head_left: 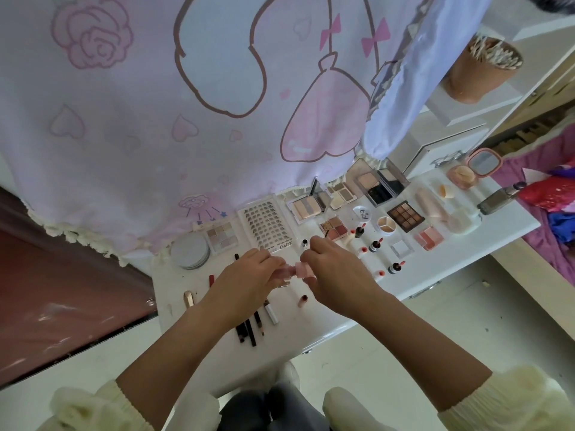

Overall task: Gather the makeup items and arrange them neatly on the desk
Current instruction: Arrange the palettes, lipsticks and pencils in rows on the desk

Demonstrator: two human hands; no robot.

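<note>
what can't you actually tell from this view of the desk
Head view:
1. The small pink plastic piece: fingers of the left hand and right hand cover most of it, so its kind is unclear.
2. The thin black pencils: far ends hidden under the left forearm.
3. The white desk: back edge hidden by the pink printed curtain.

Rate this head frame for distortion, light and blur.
Head view: fisheye bends the desk edges; soft, even light; glare streaks on the glossy dark-red surface; left hand, right hand and pink tube sharp; swab cup in the corner slightly soft.
</note>
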